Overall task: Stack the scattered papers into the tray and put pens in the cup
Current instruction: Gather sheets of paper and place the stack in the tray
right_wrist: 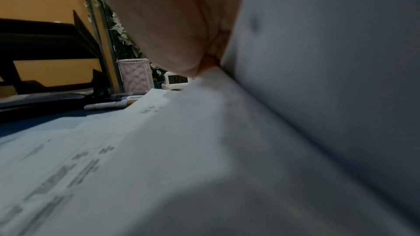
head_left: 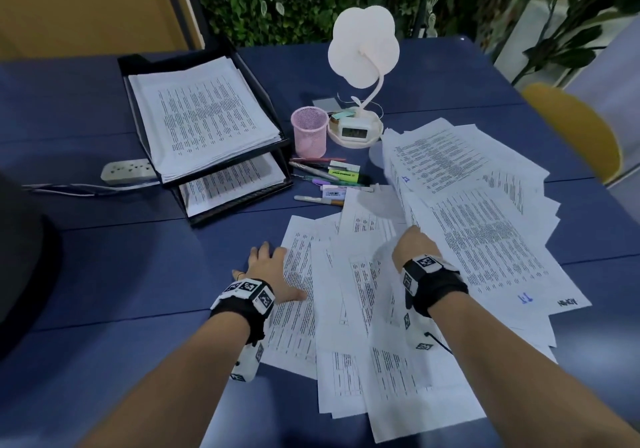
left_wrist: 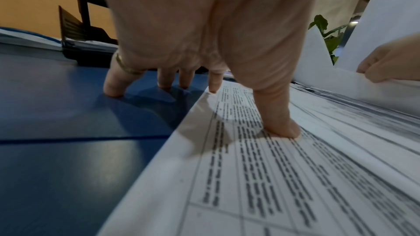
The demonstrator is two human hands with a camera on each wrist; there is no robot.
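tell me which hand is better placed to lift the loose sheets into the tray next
Right. The right hand already grips a raised bundle of papers. The left hand lies flat, thumb pressing a sheet on the table, though nearer the tray.

Bare table (head_left: 145, 274) lies left of the papers (head_left: 363, 309); pens (head_left: 322, 181) crowd the cup (head_left: 309, 132).

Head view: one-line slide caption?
Left hand flat on scattered papers, right hand lifting a sheaf; pens still outside pink cup.
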